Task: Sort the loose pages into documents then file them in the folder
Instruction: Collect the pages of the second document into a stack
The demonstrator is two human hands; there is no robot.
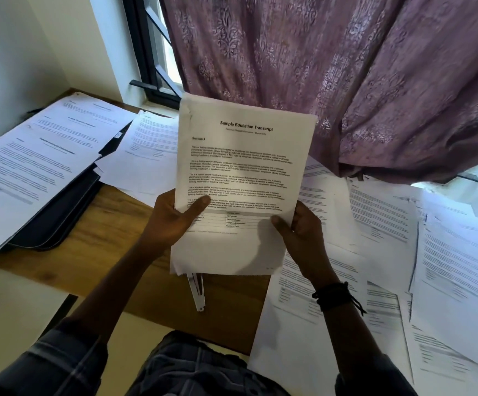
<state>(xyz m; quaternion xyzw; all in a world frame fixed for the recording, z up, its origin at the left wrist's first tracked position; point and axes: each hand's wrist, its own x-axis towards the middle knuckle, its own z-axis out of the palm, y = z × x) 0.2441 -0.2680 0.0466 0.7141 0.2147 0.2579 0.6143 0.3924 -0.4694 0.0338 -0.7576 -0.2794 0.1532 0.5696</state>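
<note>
I hold a stack of white pages (243,172) upright above the wooden table (100,238); its top sheet is headed "Sample Education Transcript". My left hand (172,218) grips the stack's lower left edge, thumb on the front. My right hand (298,227) grips the lower right edge, thumb also on the front. A dark folder (57,221) lies at the left of the table under sorted piles of pages (32,167). Many loose pages (389,252) are spread over the right side. A white strip-like object (197,292) hangs below the held stack.
A purple patterned curtain (346,81) hangs behind the table and drapes onto the papers at the right. A window frame (149,52) and white wall are at the back left. More pages (146,152) lie behind the held stack.
</note>
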